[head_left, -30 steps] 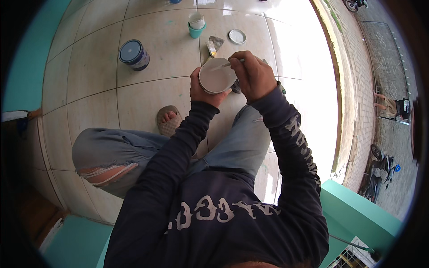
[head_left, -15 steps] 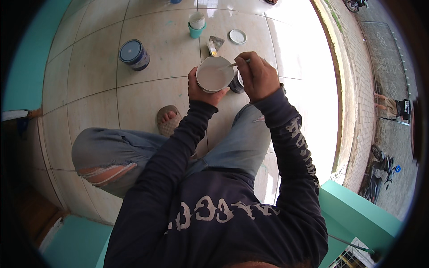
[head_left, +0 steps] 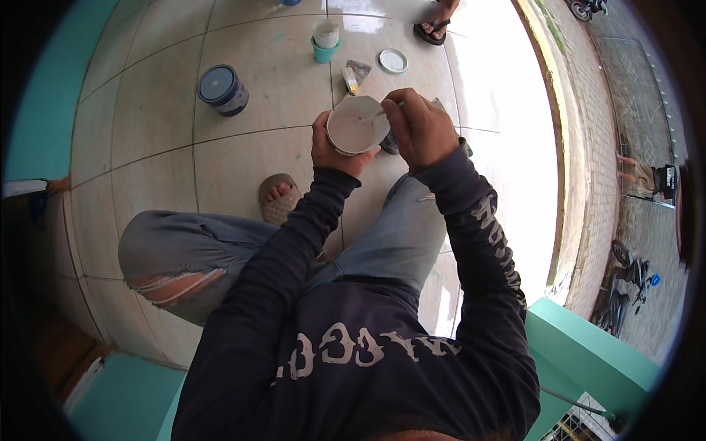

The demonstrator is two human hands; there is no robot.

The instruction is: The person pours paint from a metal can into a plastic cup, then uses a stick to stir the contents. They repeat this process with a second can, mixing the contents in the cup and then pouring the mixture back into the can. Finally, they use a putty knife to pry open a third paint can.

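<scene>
Cup (head_left: 353, 132) right up front, held over the tiles (head_left: 268, 158), with pale liquid (head_left: 349, 137) in it, and my left hand (head_left: 323, 147) has its fingers curled round the side, spread just as wide as the wall! My right hand (head_left: 428, 131) is pinched nearly closed on a thin stick (head_left: 375, 115), its tip inside the rim. Just past them, a dark can (head_left: 390, 144), partly hidden. Farther out, a blue-topped can (head_left: 223, 92) to the left, a round lid (head_left: 393, 61), and a teal pot (head_left: 324, 53) holding a white tub (head_left: 326, 34). Beyond: someone's foot (head_left: 441, 20) in a black sandal (head_left: 429, 34). Outside, off right, a motorbike (head_left: 624, 288).
</scene>
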